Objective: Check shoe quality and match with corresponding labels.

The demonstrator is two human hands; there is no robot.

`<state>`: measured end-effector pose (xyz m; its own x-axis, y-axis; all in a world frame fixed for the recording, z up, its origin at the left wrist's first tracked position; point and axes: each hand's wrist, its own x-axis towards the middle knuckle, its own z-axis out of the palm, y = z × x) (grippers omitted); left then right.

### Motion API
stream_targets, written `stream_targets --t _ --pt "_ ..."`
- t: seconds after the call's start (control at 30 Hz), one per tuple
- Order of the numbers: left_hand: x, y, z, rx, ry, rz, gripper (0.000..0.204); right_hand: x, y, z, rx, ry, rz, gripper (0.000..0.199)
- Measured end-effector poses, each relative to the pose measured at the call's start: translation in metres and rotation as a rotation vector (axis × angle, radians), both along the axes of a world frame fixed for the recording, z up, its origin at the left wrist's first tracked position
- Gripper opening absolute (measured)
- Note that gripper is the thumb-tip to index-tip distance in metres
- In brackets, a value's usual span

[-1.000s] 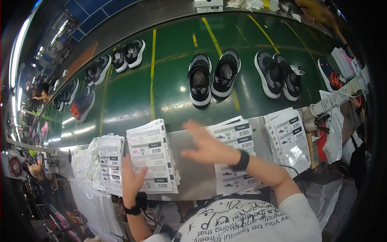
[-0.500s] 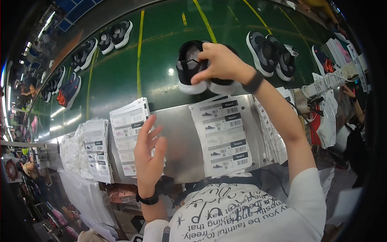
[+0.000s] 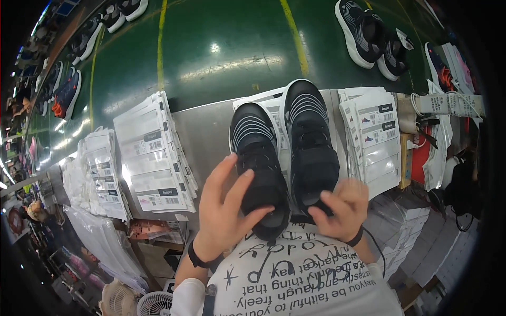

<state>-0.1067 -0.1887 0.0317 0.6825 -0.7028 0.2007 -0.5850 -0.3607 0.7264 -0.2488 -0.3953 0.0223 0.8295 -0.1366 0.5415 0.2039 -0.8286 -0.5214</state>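
A pair of black sneakers with pale curved lines on the toes and white soles lies side by side in front of me, toes pointing away, over label sheets on the metal ledge. My left hand (image 3: 224, 205) grips the left sneaker (image 3: 258, 142), its fingers spread along the outer side and its thumb at the opening. At the heel end of the right sneaker (image 3: 311, 126), my right hand (image 3: 342, 208) is closed with curled fingers, the thumb by the opening. The soles and heels are partly hidden.
Stacks of printed label sheets lie left (image 3: 150, 152) and right (image 3: 371, 137) on the metal ledge (image 3: 203, 142). Beyond runs a green belt (image 3: 211, 58) with yellow lines, carrying more sneakers (image 3: 363, 37). White fans (image 3: 118, 297) stand at the lower left.
The sneakers have come from the green belt toward me, onto the label sheets. My left hand has moved right to the left sneaker; my right hand has drawn back to the other heel.
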Motion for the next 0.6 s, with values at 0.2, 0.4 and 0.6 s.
stream_targets --t 0.2,0.4,0.6 --pt "0.026 -0.028 0.006 -0.129 -0.359 -0.177 0.040 0.053 -0.041 0.011 -0.227 0.081 0.116 0.036" --pt "0.068 -0.045 0.055 -0.045 0.156 -0.147 0.021 0.096 -0.056 0.055 0.181 0.254 0.232 0.020" --pt "0.080 -0.055 0.053 -0.047 0.710 -0.042 0.015 0.113 -0.065 0.049 0.815 0.582 0.301 0.012"
